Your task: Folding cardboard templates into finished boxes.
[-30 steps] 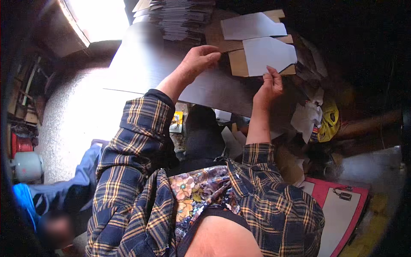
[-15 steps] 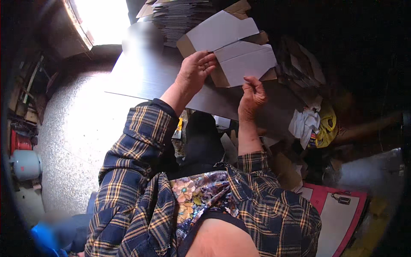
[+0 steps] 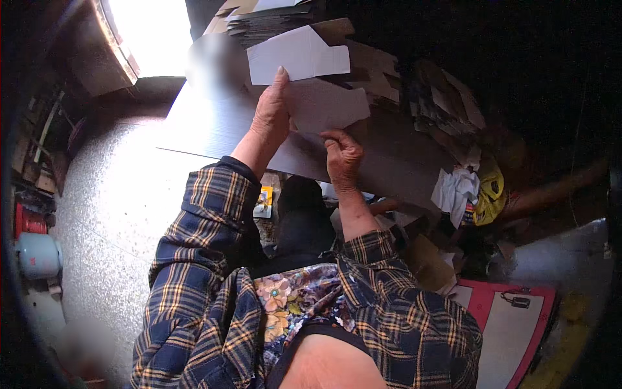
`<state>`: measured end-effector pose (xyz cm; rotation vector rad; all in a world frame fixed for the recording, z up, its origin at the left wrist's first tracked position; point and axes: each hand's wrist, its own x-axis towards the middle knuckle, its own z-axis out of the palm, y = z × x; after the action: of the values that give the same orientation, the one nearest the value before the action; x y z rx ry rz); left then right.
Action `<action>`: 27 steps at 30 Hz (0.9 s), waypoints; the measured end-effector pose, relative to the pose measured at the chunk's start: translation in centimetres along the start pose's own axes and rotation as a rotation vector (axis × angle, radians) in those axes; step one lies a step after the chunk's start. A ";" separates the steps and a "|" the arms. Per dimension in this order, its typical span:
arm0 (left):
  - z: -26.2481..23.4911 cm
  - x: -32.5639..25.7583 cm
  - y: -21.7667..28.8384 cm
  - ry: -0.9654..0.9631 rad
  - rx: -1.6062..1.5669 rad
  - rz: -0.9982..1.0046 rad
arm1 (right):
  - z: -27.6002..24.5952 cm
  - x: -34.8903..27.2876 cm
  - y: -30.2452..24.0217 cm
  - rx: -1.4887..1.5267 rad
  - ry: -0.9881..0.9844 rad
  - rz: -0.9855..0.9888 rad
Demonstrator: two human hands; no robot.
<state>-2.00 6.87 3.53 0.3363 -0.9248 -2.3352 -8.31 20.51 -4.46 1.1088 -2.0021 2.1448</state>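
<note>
Left hand (image 3: 271,107) apparently partly behind cardboard (image 3: 327,105)

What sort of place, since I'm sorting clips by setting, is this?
Probably a small workshop handling cardboard: a thick stack of flat cardboard pieces sits by the table, and the left hand holds a white card.

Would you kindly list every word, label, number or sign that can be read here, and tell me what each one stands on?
No text can be read clearly.
White cardboard at the left hand: no lettering visible.
Yellow bag: dark print, too small and blurred to read.
Pink-bordered board: small marks, too small to read.
Yellow packet: printing too small to read.
</note>
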 end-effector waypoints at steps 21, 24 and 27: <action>-1.0 0.4 -0.3 -0.118 0.023 -0.052 | -2.7 2.5 -3.9 0.146 -0.064 -0.284; -1.5 0.7 -0.3 -0.136 -0.011 -0.047 | -2.4 2.6 -4.6 0.189 -0.107 -0.346; -1.5 0.7 -0.3 -0.074 0.019 -0.046 | -2.6 2.6 -4.9 0.170 -0.093 -0.322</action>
<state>-2.04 5.85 2.21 0.2832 -0.9845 -2.3965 -9.22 22.51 1.26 1.4635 -1.5588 2.1559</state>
